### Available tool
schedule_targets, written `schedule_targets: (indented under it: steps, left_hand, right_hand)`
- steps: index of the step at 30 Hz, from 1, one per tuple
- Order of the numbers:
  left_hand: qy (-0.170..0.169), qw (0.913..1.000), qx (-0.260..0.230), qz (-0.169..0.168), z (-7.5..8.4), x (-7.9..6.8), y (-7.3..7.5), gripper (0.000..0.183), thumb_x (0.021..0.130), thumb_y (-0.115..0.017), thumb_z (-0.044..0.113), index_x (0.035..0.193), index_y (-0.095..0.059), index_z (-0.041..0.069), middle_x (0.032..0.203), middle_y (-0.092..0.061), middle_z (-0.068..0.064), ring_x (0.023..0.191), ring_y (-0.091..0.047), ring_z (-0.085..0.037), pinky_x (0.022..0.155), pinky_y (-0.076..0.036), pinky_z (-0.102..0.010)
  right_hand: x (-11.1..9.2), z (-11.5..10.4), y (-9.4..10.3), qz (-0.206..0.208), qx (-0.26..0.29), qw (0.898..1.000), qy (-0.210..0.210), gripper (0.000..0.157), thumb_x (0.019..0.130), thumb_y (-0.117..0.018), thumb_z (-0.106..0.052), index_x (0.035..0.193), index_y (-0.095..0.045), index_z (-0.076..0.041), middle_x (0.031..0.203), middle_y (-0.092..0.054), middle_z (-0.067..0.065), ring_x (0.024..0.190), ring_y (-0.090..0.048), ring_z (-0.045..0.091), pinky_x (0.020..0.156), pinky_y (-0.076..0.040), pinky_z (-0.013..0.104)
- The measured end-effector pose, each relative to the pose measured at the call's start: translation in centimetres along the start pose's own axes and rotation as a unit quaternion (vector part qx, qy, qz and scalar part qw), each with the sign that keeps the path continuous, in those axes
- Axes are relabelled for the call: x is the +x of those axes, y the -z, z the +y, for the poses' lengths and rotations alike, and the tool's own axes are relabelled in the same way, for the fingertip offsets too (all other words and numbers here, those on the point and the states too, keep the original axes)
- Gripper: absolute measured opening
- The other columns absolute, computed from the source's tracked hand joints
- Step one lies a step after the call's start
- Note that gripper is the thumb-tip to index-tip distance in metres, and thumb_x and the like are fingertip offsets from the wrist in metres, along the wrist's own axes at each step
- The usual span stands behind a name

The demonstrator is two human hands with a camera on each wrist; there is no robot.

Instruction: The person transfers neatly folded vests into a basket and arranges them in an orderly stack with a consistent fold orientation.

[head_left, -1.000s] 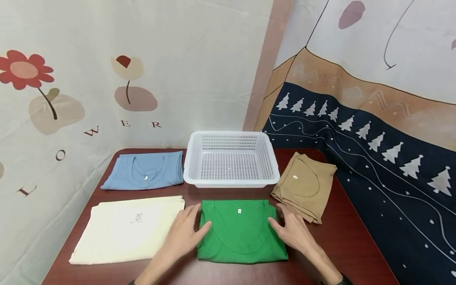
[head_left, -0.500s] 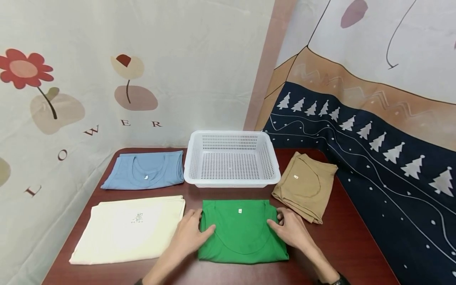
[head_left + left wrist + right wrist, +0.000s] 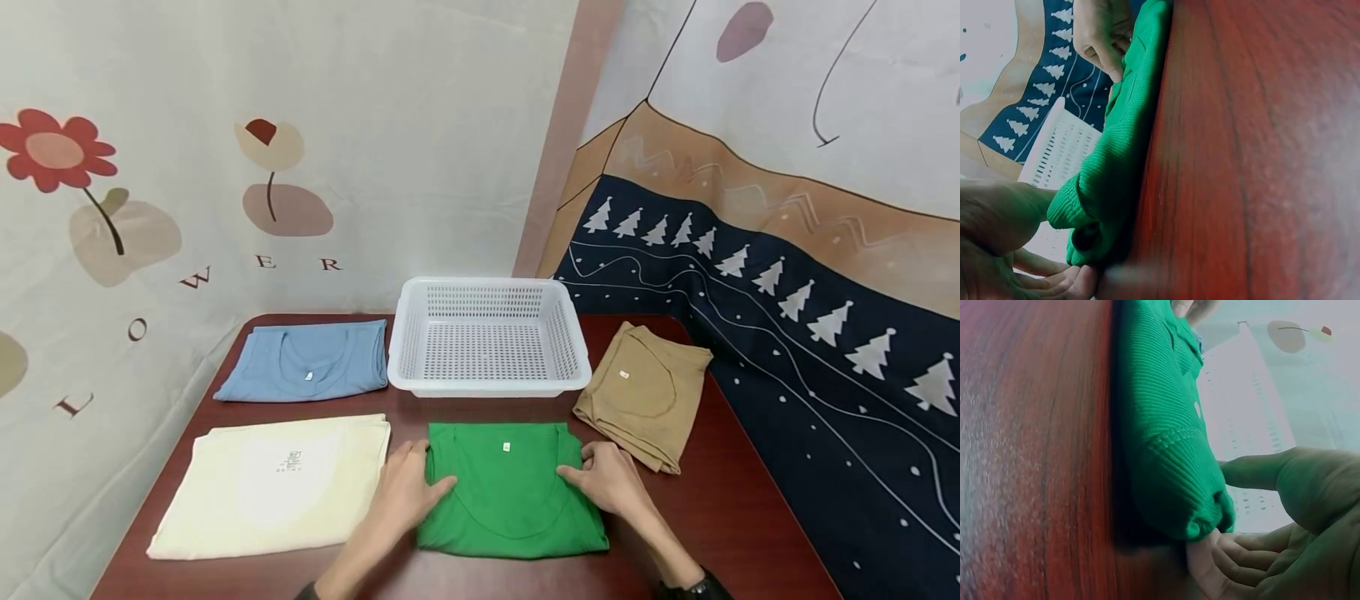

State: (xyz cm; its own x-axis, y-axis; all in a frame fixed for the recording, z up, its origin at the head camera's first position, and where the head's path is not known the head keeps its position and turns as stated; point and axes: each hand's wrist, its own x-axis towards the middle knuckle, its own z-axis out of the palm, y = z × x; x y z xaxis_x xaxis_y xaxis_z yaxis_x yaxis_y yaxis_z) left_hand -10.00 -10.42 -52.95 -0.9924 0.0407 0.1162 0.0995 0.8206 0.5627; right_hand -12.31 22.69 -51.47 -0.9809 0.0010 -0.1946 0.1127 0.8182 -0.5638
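- Our left hand (image 3: 401,496) had its thumb laid over the top of the green shirt (image 3: 510,492) and its fingers tucked under the left edge; the left wrist view showed the fingertips (image 3: 1072,278) beneath the folded hem, so it pinched the cloth.
- Our right hand (image 3: 607,479) did the same on the right edge, thumb on top and fingers (image 3: 1229,559) curled under the fold.
- The shirt lay flat and folded on the table (image 3: 720,517), near the front edge, just in front of the basket (image 3: 487,337) and apart from it.
- A cream shirt (image 3: 273,483) lay just left of our left hand, a tan shirt (image 3: 645,392) just beyond the right hand, and a blue shirt (image 3: 307,360) at the far left, beside the basket.
- We judged the main risk to be the fold: both grips sat toward the far half of the shirt, so on a lift the near half could sag and the layers open.
- A shallow grip that caught only the upper layers could leave the bottom layer dragging on the table.
- Our left fingers were close to the cream shirt and could snag or shift its edge.
- Too low a carry might catch the hem on the basket's near rim and tip it.
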Motion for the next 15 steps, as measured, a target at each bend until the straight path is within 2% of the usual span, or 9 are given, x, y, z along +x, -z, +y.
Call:
schedule_targets:
  steps: [4,9,12,15]
  left_hand:
    - [0.017,0.9992,-0.035,-0.005,-0.15,0.47,-0.06,0.071,0.080,-0.104,0.028,0.130,-0.072,-0.011,0.108,-0.080,-0.020,0.105,-0.078,-0.040,0.092,-0.066,-0.056]
    - [0.047,0.9949,-0.085,-0.026,-0.44,0.83,-0.11,0.077,0.077,-0.106,0.024,0.134,-0.070,-0.013,0.102,-0.083,-0.014,0.097,-0.080,-0.030,0.087,-0.068,-0.050]
    - [0.076,0.9889,-0.122,-0.039,-0.66,0.98,-0.13,0.080,0.075,-0.106,0.021,0.136,-0.070,-0.014,0.100,-0.083,-0.012,0.093,-0.078,-0.023,0.087,-0.068,-0.047]
    - [0.096,0.9815,-0.158,-0.051,-0.83,1.11,-0.06,0.082,0.075,-0.106,0.021,0.138,-0.068,-0.016,0.105,-0.083,-0.015,0.097,-0.080,-0.024,0.091,-0.069,-0.049]
  right_hand:
    - [0.36,-0.14,0.06,-0.010,0.024,1.000,-0.009,0.055,0.092,-0.094,-0.032,0.124,-0.076,0.009,0.104,-0.078,0.012,0.094,-0.072,0.021,0.085,-0.063,0.045]
    - [0.58,0.04,0.10,-0.028,0.067,0.997,-0.029,0.062,0.092,-0.095,-0.030,0.132,-0.074,0.012,0.117,-0.081,0.021,0.112,-0.078,0.037,0.092,-0.067,0.052]
    - [0.61,0.30,-0.02,-0.041,0.107,0.992,-0.042,0.064,0.093,-0.094,-0.028,0.136,-0.072,0.013,0.125,-0.080,0.028,0.120,-0.077,0.044,0.094,-0.067,0.051]
    - [0.65,0.51,-0.13,-0.048,0.149,0.986,-0.053,0.066,0.093,-0.094,-0.027,0.138,-0.069,0.014,0.130,-0.078,0.034,0.119,-0.078,0.043,0.092,-0.068,0.048]
